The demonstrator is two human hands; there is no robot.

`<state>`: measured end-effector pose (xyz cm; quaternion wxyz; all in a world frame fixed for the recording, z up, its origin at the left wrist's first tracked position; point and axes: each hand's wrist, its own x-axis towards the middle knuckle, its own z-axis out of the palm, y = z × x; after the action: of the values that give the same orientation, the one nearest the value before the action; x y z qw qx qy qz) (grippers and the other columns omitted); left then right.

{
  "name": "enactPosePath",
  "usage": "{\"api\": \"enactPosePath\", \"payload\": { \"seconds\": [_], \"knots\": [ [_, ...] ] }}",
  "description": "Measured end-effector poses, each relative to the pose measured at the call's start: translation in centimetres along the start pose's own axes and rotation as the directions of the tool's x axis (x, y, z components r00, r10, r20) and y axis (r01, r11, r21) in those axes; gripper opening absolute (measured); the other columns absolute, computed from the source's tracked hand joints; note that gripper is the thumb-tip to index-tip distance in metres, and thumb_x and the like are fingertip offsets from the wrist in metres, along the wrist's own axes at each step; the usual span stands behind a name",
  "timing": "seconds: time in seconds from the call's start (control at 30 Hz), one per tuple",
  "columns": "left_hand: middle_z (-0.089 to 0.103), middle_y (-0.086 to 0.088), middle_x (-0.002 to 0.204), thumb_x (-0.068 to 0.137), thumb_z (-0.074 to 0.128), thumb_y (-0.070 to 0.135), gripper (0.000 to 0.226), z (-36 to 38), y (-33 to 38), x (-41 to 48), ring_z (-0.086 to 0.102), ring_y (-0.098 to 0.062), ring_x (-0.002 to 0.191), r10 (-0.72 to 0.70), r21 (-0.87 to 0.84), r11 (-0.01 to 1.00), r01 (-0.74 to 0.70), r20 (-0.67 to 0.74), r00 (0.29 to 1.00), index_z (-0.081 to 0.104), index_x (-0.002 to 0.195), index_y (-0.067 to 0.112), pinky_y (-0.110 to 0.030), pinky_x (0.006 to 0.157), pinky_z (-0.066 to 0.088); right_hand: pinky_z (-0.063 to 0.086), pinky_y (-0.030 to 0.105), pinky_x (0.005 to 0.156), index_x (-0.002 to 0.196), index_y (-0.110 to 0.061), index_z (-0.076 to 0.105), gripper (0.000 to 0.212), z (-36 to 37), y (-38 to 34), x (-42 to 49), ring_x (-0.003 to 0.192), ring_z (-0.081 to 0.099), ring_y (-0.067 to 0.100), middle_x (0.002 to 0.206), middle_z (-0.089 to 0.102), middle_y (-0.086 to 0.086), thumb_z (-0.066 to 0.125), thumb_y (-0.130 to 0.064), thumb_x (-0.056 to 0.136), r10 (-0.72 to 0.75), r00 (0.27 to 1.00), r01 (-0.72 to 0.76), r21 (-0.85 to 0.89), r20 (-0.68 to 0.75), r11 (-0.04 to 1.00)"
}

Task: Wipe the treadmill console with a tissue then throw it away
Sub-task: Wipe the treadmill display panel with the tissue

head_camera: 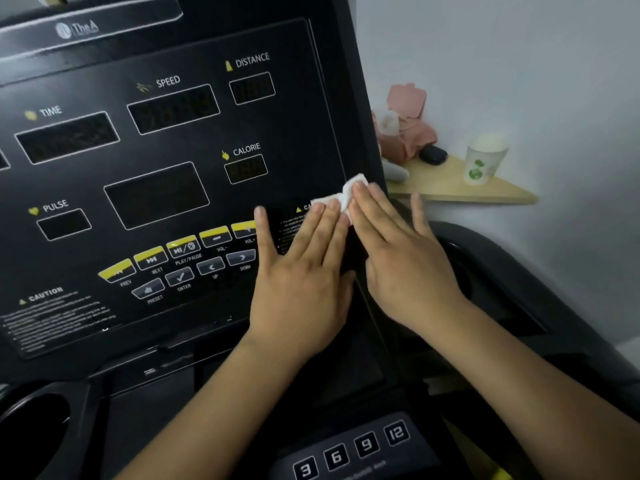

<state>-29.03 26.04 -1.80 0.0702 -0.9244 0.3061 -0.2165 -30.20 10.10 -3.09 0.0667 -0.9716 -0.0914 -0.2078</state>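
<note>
The tissue (pixel 341 197) lies flat against the treadmill console (pixel 86 178), close to the panel's right edge and about level with the row of yellow buttons (pixel 183 247), partly over a caution label printed there. Both hands are on it. The left hand (pixel 301 271) is spread with its fingers straight and its fingertips on the tissue's lower left end. The right hand (pixel 401 258) is just as flat and covers the upper right end beside the console's edge. Neither hand curls round or pinches the tissue; they press it to the surface. What shows of the tissue forms a short band whose long axis runs across the panel, rising slightly toward the right edge, so it sits crosswise under the fingertips of both hands, directly ahead of the palms. Nearly all of the console spreads to the left of this spot, so a wiping stroke would most likely travel leftward, the left hand being nearer that ground. Wiping looks to be in hand rather than done. No bin is in view. Past the right edge, a wooden corner shelf (pixel 446 188) holds a paper cup (pixel 483 161) and a pink pack (pixel 405 126).
</note>
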Motion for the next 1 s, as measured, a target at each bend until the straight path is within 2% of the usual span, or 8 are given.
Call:
{"api": "enactPosePath", "payload": {
  "seconds": [0.13,0.3,0.4,0.53,0.6,0.7,0.83,1.0],
  "knots": [
    [0.027,-0.011,0.159,0.1,0.032,0.045,0.063,0.2,1.0,-0.6,0.021,-0.023,0.149,-0.004,-0.038,0.999,0.005,0.014,1.0,0.034,0.15,0.008,-0.07,0.113,0.002,0.011,0.055,0.118,0.151,-0.007,0.019,0.072,0.8,0.0,-2.1,0.149,0.001,0.017,0.162,0.006,0.007,0.024,-0.022,0.081,0.03,0.999,-0.032,0.047,0.036,0.998],
    [0.031,-0.008,0.157,0.1,0.031,0.052,0.064,0.7,2.5,-1.9,0.023,-0.021,0.148,0.037,-0.07,0.997,-0.033,0.053,0.998,0.038,0.149,0.011,-0.069,0.114,0.003,0.01,0.047,0.119,0.153,-0.014,0.008,0.073,1.6,1.4,-4.6,0.147,-0.005,0.008,0.162,-0.002,-0.002,0.024,-0.017,0.082,-0.008,0.996,-0.016,0.273,0.086,0.962],
    [0.026,-0.005,0.16,0.1,0.025,0.053,0.066,-0.2,1.7,0.9,0.02,-0.018,0.149,0.001,-0.028,1.0,-0.001,0.012,1.0,0.03,0.153,0.013,-0.068,0.114,-0.003,0.01,0.048,0.12,0.153,-0.01,0.011,0.075,-0.2,2.2,-1.3,0.147,-0.004,0.009,0.162,-0.001,0.001,0.033,-0.011,0.081,-0.016,1.0,0.01,0.274,0.022,0.962],
    [0.022,-0.005,0.162,0.101,0.024,0.05,0.065,-0.9,0.3,2.7,0.017,-0.017,0.15,-0.007,-0.001,1.0,0.007,-0.004,1.0,0.027,0.154,0.013,-0.068,0.114,-0.003,0.013,0.048,0.119,0.152,-0.009,0.021,0.076,-1.3,4.4,1.6,0.143,-0.005,0.0,0.162,0.008,0.001,0.042,0.007,0.081,-0.097,0.994,0.107,0.27,-0.05,0.957],
    [0.022,-0.005,0.162,0.102,0.022,0.05,0.064,-0.7,0.6,2.0,0.016,-0.018,0.15,0.006,0.001,1.0,-0.006,0.006,1.0,0.028,0.153,0.012,-0.068,0.114,-0.003,0.008,0.041,0.121,0.151,-0.01,0.023,0.075,-0.7,5.4,0.8,0.144,-0.006,-0.003,0.161,0.01,-0.001,0.039,0.01,0.081,-0.133,0.99,0.14,0.259,-0.045,0.956],
    [0.025,-0.007,0.16,0.101,0.024,0.05,0.064,0.3,1.9,-0.2,0.016,-0.021,0.15,0.043,-0.019,0.999,-0.042,0.047,0.998,0.031,0.152,0.011,-0.068,0.114,-0.001,0.002,0.028,0.12,0.15,-0.009,0.026,0.072,0.7,5.6,-1.9,0.145,-0.002,0.0,0.16,0.014,-0.001,0.035,0.006,0.08,-0.159,0.987,0.159,0.233,-0.018,0.959],
    [0.028,-0.007,0.159,0.101,0.028,0.052,0.066,1.3,3.4,-2.6,0.018,-0.022,0.15,0.069,-0.033,0.997,-0.066,0.11,0.991,0.034,0.15,0.009,-0.068,0.115,0.001,0.011,0.036,0.12,0.15,-0.009,0.023,0.068,2.5,5.8,-5.1,0.148,0.01,0.011,0.161,0.014,0.002,0.026,-0.005,0.083,-0.183,0.981,0.167,0.208,0.058,0.964],
    [0.022,-0.007,0.161,0.101,0.025,0.053,0.067,1.5,3.7,-3.2,0.012,-0.022,0.151,0.066,-0.014,0.998,-0.065,0.124,0.99,0.035,0.15,0.008,-0.067,0.115,0.0,0.013,0.04,0.119,0.153,-0.01,0.012,0.072,2.9,5.2,-5.7,0.148,0.004,0.013,0.163,0.005,0.002,0.02,-0.013,0.082,-0.159,0.981,0.14,0.164,0.109,0.977]
  ]
}}
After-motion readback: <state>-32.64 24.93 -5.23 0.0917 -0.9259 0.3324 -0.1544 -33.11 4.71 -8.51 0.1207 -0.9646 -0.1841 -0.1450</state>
